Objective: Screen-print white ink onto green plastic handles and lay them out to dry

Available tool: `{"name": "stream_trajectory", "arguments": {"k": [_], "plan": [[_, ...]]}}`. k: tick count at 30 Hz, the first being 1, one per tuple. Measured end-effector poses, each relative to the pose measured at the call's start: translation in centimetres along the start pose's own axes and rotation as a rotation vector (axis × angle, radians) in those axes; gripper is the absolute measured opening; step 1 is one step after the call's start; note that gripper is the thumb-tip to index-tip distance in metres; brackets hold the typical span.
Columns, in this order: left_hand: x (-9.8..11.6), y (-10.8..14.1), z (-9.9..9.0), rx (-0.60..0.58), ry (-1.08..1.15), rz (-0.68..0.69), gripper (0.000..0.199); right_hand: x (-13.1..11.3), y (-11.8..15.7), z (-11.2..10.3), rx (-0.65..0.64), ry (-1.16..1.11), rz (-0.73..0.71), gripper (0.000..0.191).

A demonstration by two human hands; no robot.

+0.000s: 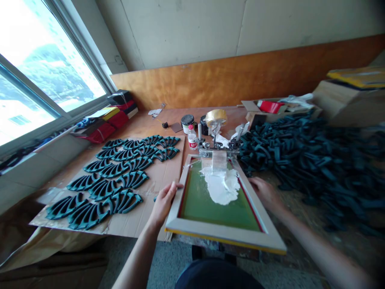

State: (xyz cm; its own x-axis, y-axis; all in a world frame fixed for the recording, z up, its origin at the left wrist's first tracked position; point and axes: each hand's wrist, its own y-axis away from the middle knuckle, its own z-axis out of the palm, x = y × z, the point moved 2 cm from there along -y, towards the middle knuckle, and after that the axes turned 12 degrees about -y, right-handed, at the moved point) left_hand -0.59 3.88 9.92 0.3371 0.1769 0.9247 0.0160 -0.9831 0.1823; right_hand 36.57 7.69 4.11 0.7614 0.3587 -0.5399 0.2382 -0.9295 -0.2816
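Left grip (164, 202) clenched on the left edge of the screen frame (222, 237); right grip (263, 192) on its right edge, clench unclear. Frame held in clamps (218, 150) on the desk (168, 120), white ink (218, 184) pooled on green mesh (204, 212). Teal pieces (114, 180) laid on cardboard (159, 192) left; loose heap (313, 160) right.

Daylight enters through the window (45, 68) at left, which is blown out nearly to white, with only pale shapes visible beyond it. The room is moderately lit and soft, with faint shadows on the surface (156, 120). The screen frame (222, 237) reads fairly sharp at centre. The pile of dark parts (315, 160) at right is smeared with blur. Wide-lens bowing shows at the edges, and the corners fall dark, notably beside the right arm (325, 253).
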Motion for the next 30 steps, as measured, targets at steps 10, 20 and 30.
{"name": "stream_trajectory", "arguments": {"k": [10,20,30], "plan": [[-9.9,-0.6,3.9,0.009,-0.253,-0.127,0.061,-8.4,-5.7,3.5,-0.262,0.166,-0.153,0.009],[-9.9,-0.3,4.0,0.024,-0.239,-0.129,0.055,-8.4,-0.7,1.8,-0.481,-0.054,-0.438,0.017],[-9.7,-0.4,3.8,0.002,-0.155,-0.163,0.064,-8.2,-1.6,2.3,-0.36,-0.049,-0.351,0.012]]}}
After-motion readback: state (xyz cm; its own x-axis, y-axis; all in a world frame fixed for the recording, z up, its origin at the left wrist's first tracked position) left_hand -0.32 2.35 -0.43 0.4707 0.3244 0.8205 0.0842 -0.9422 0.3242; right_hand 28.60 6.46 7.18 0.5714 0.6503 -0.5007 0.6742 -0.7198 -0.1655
